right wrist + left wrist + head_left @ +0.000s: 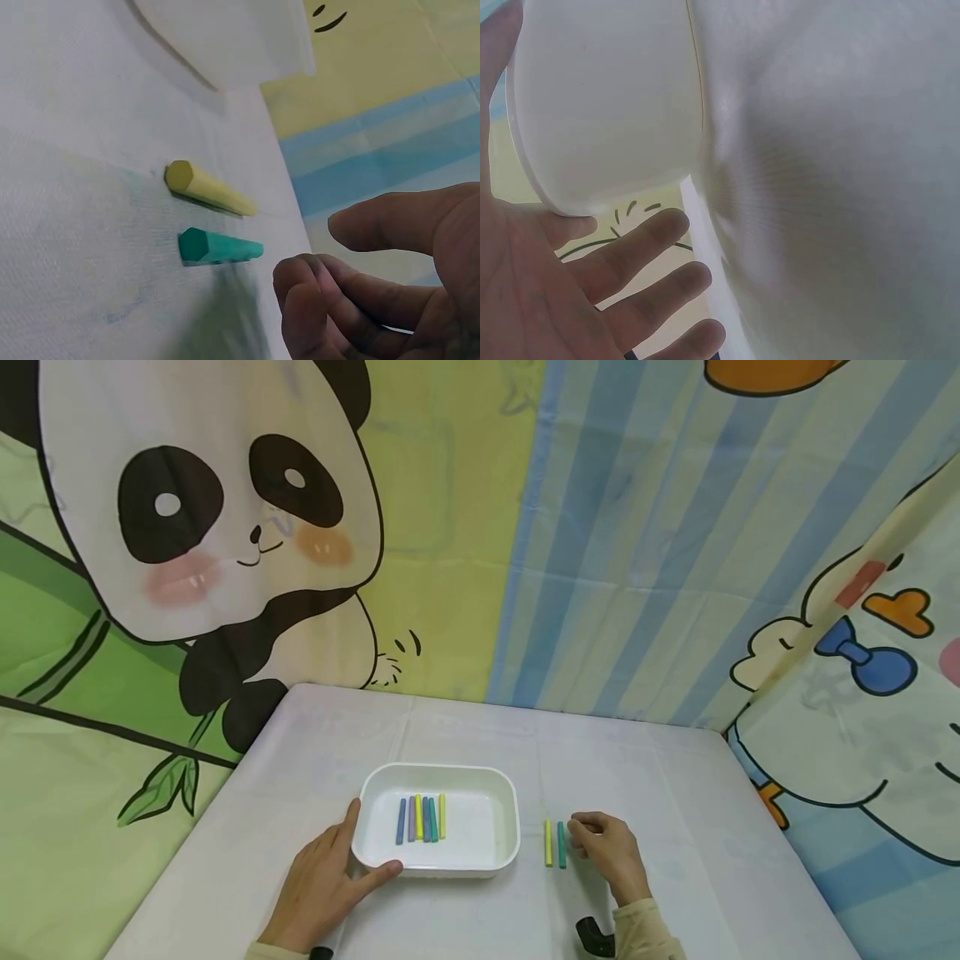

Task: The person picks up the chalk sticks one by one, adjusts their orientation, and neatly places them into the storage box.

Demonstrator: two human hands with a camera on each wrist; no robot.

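A white rectangular tray [480, 862] holds several thin coloured sticks [418, 817] in blue, purple, yellow and green, lying side by side. My left hand [322, 877] touches the tray's near left corner, thumb at the front rim and index finger along the left side. Its other fingers [656, 292] are spread beside the tray. To the right of the tray, a yellow six-sided stick [214, 191] and a green six-sided stick [225, 247] lie apart on the table. Just right of the green one hovers my right hand [609, 847], fingers bent, thumb apart, nothing between them.
A white cloth covers the table [450, 727]. Behind it hangs a printed curtain [450, 527] with a panda and blue stripes, and another cartoon figure [847, 735] is on the right side. A black strap piece [595, 937] shows at the right wrist.
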